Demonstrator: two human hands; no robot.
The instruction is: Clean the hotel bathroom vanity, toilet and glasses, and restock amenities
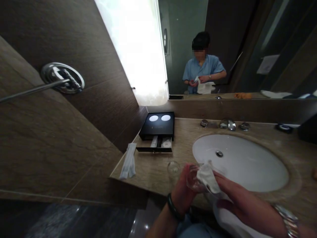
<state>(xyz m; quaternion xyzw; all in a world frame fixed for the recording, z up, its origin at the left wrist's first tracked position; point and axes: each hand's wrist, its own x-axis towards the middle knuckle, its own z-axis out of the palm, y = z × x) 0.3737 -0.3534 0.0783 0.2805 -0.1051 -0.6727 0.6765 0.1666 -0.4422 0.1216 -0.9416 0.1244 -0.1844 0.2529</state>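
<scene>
Over the front edge of the counter, my left hand (182,193) wraps around a clear drinking glass (193,183) held on its side. My right hand (234,195) is closed on a white cloth (207,177), which is pressed to the glass's right end. The rest of the cloth hangs below my right hand. A second clear glass (173,168) stands on the counter just left of my left hand. The fingertips of my right hand are partly hidden behind the cloth.
A black amenity box (158,127) has its drawer (154,149) pulled out, with small packets inside. Folded white strips (128,162) lie at the counter's left end. An oval sink (242,162) with a chrome faucet (231,125) is on the right. A mirror (180,39) reflects the person.
</scene>
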